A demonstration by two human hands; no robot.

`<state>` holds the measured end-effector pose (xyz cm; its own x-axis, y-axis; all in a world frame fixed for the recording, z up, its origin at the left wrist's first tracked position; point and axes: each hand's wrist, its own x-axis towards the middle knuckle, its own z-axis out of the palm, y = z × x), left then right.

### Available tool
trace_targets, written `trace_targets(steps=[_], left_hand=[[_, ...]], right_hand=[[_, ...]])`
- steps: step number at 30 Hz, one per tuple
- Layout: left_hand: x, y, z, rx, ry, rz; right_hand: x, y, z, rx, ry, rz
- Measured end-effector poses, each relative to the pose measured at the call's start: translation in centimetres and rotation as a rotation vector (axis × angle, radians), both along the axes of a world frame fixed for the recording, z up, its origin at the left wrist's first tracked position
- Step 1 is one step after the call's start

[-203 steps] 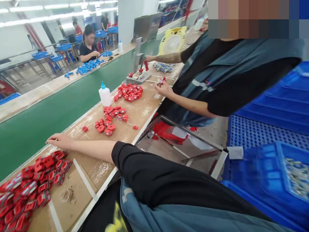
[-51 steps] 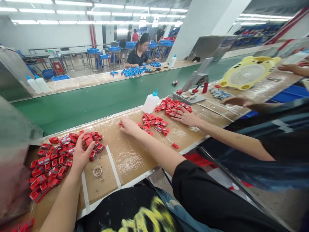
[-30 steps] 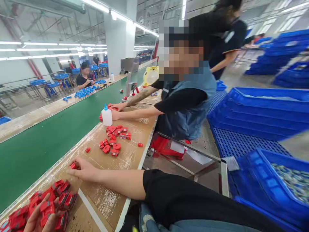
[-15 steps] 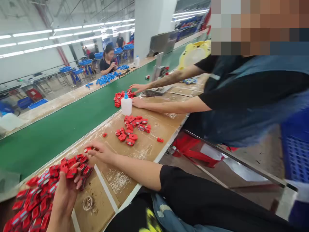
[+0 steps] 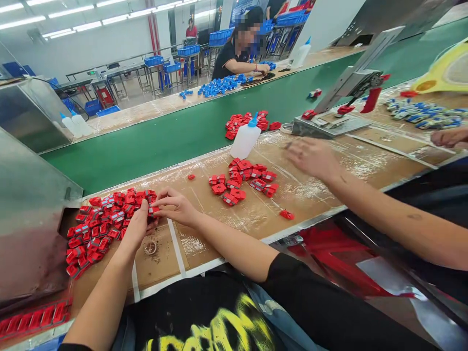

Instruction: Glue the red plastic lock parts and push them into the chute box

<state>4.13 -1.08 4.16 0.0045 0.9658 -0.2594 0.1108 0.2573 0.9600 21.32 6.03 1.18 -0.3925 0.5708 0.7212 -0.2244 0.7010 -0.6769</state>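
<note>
At the right edge of a large pile of red plastic parts point(image 5: 98, 229), my two hands meet. My left hand point(image 5: 137, 226) is closed round a red and grey plastic part point(image 5: 154, 210). The thumb and fingers of my right hand point(image 5: 179, 207) pinch that part from the other side. Fingers cover much of it, so its full shape is hidden. Just below my hands, a small round ring-like item point(image 5: 150, 247) lies on the brown table covering. A smaller group of red parts point(image 5: 241, 178) lies to the right of my right forearm.
A white bottle with a blue cap point(image 5: 245, 140) stands beside the green conveyor belt point(image 5: 161, 146). A co-worker's hand point(image 5: 310, 156) reaches in from the right, near a metal press point(image 5: 340, 107). At left is a metal housing point(image 5: 29, 219). Across the belt, a person handles blue parts point(image 5: 223, 87).
The view has swung right-to-left. My right hand has come to my left, and both now grip one part. The co-worker's hand has drawn back from the red parts by the bottle.
</note>
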Motion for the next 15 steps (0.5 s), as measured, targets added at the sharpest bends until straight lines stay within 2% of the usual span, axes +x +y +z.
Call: trace_targets(steps=[4,10,13,15], left_hand=[[0.4,0.1,0.1,0.062,0.048,0.000],[-0.2,-0.1,0.2,0.137,0.004,-0.099],[-0.8,-0.5,0.7,0.180,0.050,-0.083],[-0.9,-0.9,1.2,0.230,0.149,-0.081]], right_hand=[[-0.1,0.2,-0.4,-0.002,-0.010,0.002],[0.1,0.4,-0.8,0.059,-0.062,0.029],[0.5,0.0,-0.2,0.085,-0.119,0.172],[0.6,-0.6,0.2,-0.005,-0.124,0.303]])
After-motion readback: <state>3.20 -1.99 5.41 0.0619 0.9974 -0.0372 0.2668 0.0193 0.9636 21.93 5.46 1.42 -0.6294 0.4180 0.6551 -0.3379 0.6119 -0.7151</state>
